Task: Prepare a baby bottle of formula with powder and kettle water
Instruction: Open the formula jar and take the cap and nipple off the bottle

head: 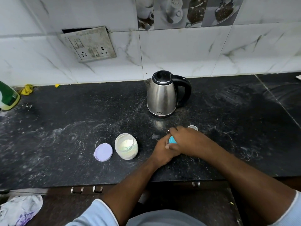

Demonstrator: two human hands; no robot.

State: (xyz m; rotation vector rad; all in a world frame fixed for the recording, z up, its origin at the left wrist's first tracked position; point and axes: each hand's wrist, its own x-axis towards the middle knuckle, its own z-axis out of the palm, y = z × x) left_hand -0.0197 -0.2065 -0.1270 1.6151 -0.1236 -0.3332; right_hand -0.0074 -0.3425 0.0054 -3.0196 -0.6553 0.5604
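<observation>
Near the front edge of the black stone counter [81, 128], just right of centre, the baby bottle [172, 140] is almost wholly hidden between the two hands, only a turquoise patch of its collar or top showing; the left hand [162, 152] is wrapped around its body from the near side, and the right hand [187, 141] is cupped over its top, fingers curled down on it; both are grasping the bottle, which seems to stand on the counter, though its base cannot be seen. Just beyond the right hand lies a small white cap [193, 127], apart from the bottle; whether the teat is on cannot be told. To the left, near but not touching the hands, the open jar of formula powder [126, 146] stands upright with pale powder visible inside, and its lilac lid [103, 152] lies flat just beside it. Farther back the steel electric kettle [164, 93] stands with its black lid shut and handle to the right, well apart from the hands; a wall socket plate [89, 44] sits above on the marble tiles. I judge the step in hand to be turning the bottle's top, either opening it or closing it; which way is not clear. If it is opening, the next move calls for setting the collar aside and keeping the bottle steady and upright for powder and water.
</observation>
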